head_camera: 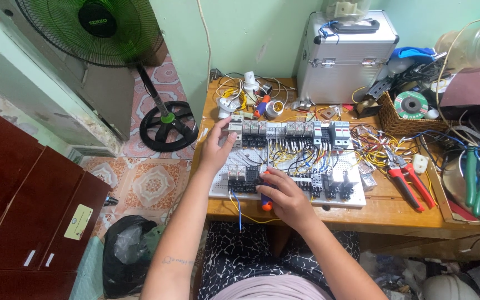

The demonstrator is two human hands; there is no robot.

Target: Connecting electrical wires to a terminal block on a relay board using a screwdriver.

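Head view, my only one. My left hand [216,149] rests on the left edge of the white wiring board [284,166], fingers [229,136] spread apart and steadying it near the top row of relays [276,130]. My right hand [284,195] has its fingers clamped on an orange-handled screwdriver [266,203], tip at the lower terminal blocks [245,183]. The board lies flat on the wooden tabletop [384,210], red pliers [406,179] just beside it. I judge a terminal screw is being worked; next calls for keeping the tip seated squarely.
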